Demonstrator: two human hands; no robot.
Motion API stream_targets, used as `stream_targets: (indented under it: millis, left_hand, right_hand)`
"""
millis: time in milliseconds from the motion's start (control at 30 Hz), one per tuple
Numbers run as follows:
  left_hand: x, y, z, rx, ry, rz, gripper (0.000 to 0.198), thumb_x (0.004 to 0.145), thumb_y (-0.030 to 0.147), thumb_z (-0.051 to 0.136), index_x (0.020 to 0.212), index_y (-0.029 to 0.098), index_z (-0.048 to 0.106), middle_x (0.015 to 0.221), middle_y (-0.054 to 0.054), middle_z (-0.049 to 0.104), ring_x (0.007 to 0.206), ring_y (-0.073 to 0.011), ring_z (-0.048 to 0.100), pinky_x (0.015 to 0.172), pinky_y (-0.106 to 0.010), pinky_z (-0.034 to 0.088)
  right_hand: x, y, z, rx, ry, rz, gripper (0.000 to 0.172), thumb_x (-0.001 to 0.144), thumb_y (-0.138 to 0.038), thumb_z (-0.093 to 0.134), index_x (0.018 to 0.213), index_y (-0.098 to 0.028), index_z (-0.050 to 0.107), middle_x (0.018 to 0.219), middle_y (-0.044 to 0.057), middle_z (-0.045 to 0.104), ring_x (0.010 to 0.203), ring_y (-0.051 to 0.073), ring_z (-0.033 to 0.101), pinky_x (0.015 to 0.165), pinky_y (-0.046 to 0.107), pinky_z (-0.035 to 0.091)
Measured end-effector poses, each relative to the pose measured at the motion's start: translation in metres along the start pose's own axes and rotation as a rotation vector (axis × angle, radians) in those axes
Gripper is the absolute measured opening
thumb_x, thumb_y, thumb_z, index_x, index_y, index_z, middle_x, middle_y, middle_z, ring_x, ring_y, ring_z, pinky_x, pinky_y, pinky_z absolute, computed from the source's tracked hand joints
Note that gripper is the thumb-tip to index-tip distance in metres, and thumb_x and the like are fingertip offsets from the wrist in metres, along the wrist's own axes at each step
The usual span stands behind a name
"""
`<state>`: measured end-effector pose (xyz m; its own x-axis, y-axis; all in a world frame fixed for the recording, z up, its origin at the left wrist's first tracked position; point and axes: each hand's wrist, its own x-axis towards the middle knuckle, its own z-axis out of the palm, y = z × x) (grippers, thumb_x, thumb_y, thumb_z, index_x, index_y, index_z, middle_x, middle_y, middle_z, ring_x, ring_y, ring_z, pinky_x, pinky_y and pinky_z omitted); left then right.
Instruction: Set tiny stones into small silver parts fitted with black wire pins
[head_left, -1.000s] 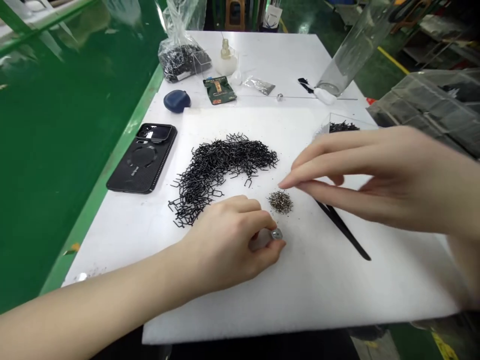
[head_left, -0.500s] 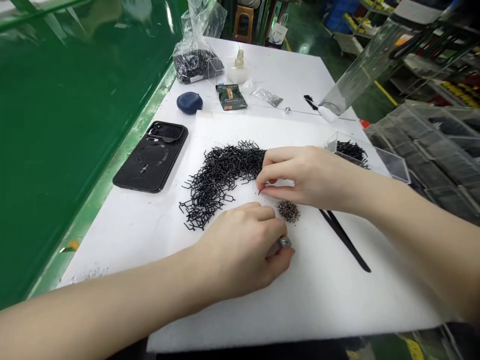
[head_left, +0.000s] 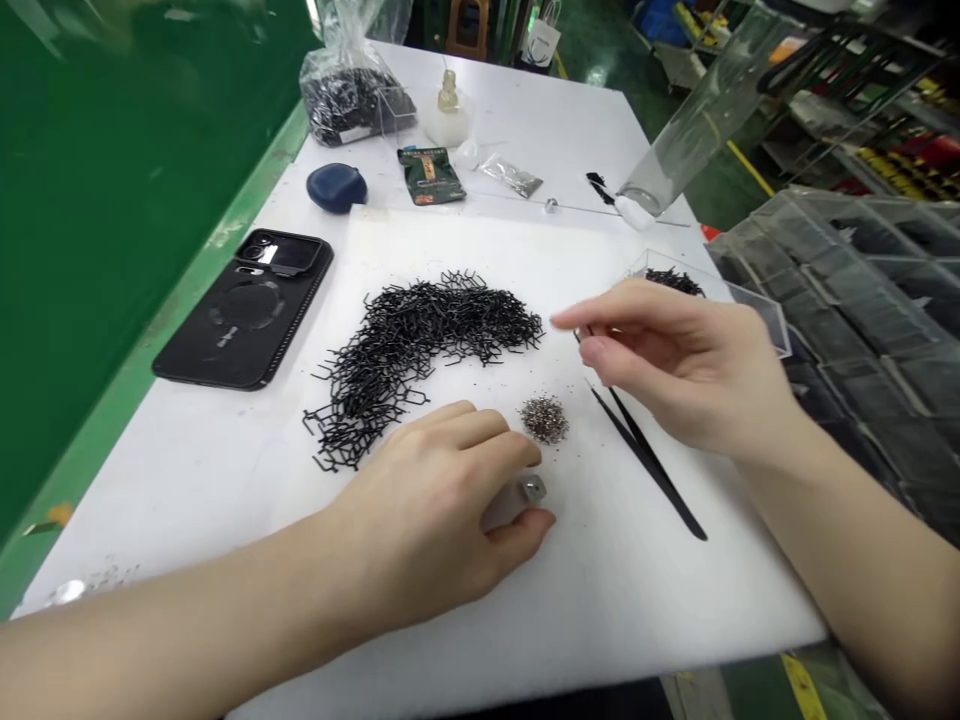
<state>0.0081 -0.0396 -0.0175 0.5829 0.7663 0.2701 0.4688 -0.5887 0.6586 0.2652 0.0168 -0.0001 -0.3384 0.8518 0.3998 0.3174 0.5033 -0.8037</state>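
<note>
My left hand (head_left: 450, 500) rests on the white mat with its fingers curled round a small metal block (head_left: 533, 488). Above the mat, my right hand (head_left: 675, 360) pinches a thin black piece (head_left: 579, 334) between thumb and fingers. A curved heap of black forked pieces (head_left: 427, 330) lies beyond my left hand. Between the hands is a little pile of tiny brown metallic parts (head_left: 544, 420). Black tweezers (head_left: 652, 465) lie just below my right hand. Behind that hand, a clear box holds more black pieces (head_left: 675, 281).
A black phone (head_left: 244, 310) and a blue case (head_left: 337, 188) lie at the left. Farther back are a bag of black parts (head_left: 356, 105), a green packet (head_left: 430, 176) and a glass bottle (head_left: 448, 110). A clear tumbler (head_left: 690, 120) and drawer bins (head_left: 847, 350) are at the right.
My right hand has moved right, away from the black heap, and turned with a thin piece in its fingers. My left hand keeps its hold on the metal block. The view has shifted slightly.
</note>
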Motion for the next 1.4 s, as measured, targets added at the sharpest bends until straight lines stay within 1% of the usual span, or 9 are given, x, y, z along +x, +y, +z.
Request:
stream_targets:
  millis: [100,300,467,567,800,933,1100,1300,1400]
  left_hand:
    - [0.013,0.003,0.002,-0.027,0.010,-0.025,0.015,0.100,0.037,0.091,0.108,0.025,0.088,0.091,-0.006,0.083,0.088,-0.0246,0.081,0.084,-0.033,0.069]
    - [0.010,0.005,0.002,-0.074,0.068,-0.058,0.013,0.097,0.034,0.093,0.107,0.027,0.089,0.089,-0.004,0.087,0.084,-0.0236,0.085,0.079,-0.030,0.071]
    - [-0.005,0.005,-0.007,-0.180,0.166,-0.004,0.011,0.095,0.014,0.084,0.098,0.024,0.085,0.083,0.005,0.088,0.067,-0.0094,0.080,0.072,-0.015,0.064]
    - [0.000,0.009,-0.015,-0.229,0.118,-0.026,0.014,0.090,0.008,0.087,0.095,0.021,0.087,0.083,0.007,0.090,0.065,-0.0045,0.081,0.072,-0.007,0.063]
    - [0.015,0.020,-0.024,-0.656,0.111,-0.287,0.026,0.080,0.002,0.090,0.088,0.026,0.095,0.088,0.006,0.095,0.074,-0.0108,0.089,0.076,-0.008,0.071]
    - [0.014,0.012,-0.023,-0.806,0.133,-0.438,0.030,0.078,0.005,0.098,0.088,0.033,0.100,0.093,0.003,0.097,0.075,-0.0130,0.088,0.070,-0.011,0.071]
    - [0.012,-0.001,-0.019,-0.975,0.112,-0.606,0.041,0.081,0.005,0.103,0.096,0.044,0.102,0.086,0.002,0.094,0.072,-0.0109,0.086,0.066,-0.009,0.066]
    - [0.013,0.005,-0.021,-1.191,0.113,-0.698,0.050,0.070,-0.007,0.107,0.098,0.035,0.101,0.095,0.003,0.097,0.084,-0.0110,0.091,0.083,-0.011,0.074]
    - [0.012,0.006,-0.021,-1.279,0.102,-0.728,0.043,0.070,-0.008,0.110,0.090,0.029,0.098,0.091,0.004,0.096,0.083,-0.0119,0.093,0.083,-0.013,0.075]
  right_hand:
    - [0.002,0.001,0.000,0.051,0.007,0.006,0.025,0.099,-0.012,0.093,0.107,-0.035,0.099,0.104,-0.001,0.093,0.092,0.016,0.086,0.074,0.027,0.068]
    - [0.001,0.003,0.001,0.167,-0.003,-0.031,0.018,0.092,-0.021,0.108,0.090,-0.034,0.096,0.085,-0.003,0.089,0.071,0.017,0.081,0.061,0.030,0.067]
    - [0.003,-0.003,0.003,0.214,0.022,-0.053,0.025,0.092,-0.008,0.103,0.089,-0.032,0.094,0.089,-0.004,0.091,0.079,0.014,0.083,0.068,0.026,0.069]
    - [0.002,-0.006,0.004,0.210,0.011,0.032,0.024,0.092,-0.009,0.102,0.089,-0.031,0.094,0.087,-0.005,0.090,0.074,0.012,0.082,0.065,0.023,0.069]
    - [0.001,-0.010,0.009,0.277,0.029,0.113,0.023,0.093,-0.009,0.102,0.088,-0.031,0.095,0.086,-0.004,0.091,0.067,0.012,0.081,0.054,0.022,0.068]
    - [0.000,-0.018,0.010,0.238,0.100,0.097,0.031,0.093,-0.003,0.096,0.096,-0.034,0.097,0.092,-0.005,0.093,0.071,0.014,0.086,0.049,0.021,0.066]
    - [-0.003,-0.025,0.011,0.185,0.113,0.038,0.039,0.095,0.001,0.086,0.093,-0.037,0.093,0.096,-0.005,0.093,0.080,0.018,0.088,0.055,0.029,0.070]
    - [-0.008,-0.034,0.015,0.108,0.096,-0.085,0.042,0.094,0.004,0.088,0.099,-0.038,0.093,0.100,-0.005,0.093,0.088,0.020,0.088,0.074,0.035,0.076]
    - [-0.013,-0.038,0.021,0.103,0.083,-0.098,0.040,0.097,0.001,0.088,0.105,-0.037,0.091,0.099,-0.006,0.094,0.086,0.019,0.090,0.075,0.036,0.078]
